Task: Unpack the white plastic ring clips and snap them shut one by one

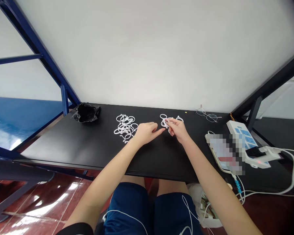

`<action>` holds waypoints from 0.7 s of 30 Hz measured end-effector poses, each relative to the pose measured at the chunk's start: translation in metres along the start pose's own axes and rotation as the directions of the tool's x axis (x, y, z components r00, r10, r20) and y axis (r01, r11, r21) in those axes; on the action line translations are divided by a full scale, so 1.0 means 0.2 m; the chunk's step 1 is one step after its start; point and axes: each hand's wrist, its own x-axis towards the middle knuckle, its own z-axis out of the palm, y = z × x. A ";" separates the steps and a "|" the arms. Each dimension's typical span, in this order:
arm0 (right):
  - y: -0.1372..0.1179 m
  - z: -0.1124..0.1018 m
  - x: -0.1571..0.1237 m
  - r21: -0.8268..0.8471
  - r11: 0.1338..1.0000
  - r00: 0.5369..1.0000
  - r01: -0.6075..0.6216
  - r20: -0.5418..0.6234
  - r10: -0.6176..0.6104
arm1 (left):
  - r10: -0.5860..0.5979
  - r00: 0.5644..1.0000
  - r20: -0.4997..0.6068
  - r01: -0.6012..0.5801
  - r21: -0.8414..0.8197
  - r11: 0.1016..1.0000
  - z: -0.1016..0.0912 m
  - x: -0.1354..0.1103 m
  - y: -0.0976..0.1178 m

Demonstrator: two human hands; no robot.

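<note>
the right hand's (176,128) grip pinches looped white plastic-looking rings (163,125), the left hand's (149,131) looks released, and a larger tangled white ring pile (124,128) left of both seems yet unsorted.

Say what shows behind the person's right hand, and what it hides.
Behind the right hand, part of a white ring shows against the black tabletop. The hand covers the rest, so its full outline and anything beneath the palm cannot be seen.
</note>
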 end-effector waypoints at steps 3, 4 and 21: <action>0.00 -0.08 0.05 0.024 0.997 0.969 0.077 -0.237 -0.069 | -0.163 0.986 -0.036 0.164 0.030 0.986 -0.01 0.01 -0.02; 0.01 -0.10 0.06 0.019 0.996 0.954 0.085 -0.290 -0.076 | -0.213 0.976 -0.039 0.215 0.047 0.976 -0.01 0.01 -0.04; 0.11 -0.15 0.12 -0.184 0.983 0.930 0.023 -0.356 -0.088 | -0.342 0.901 0.266 0.336 0.067 0.939 0.03 0.00 -0.13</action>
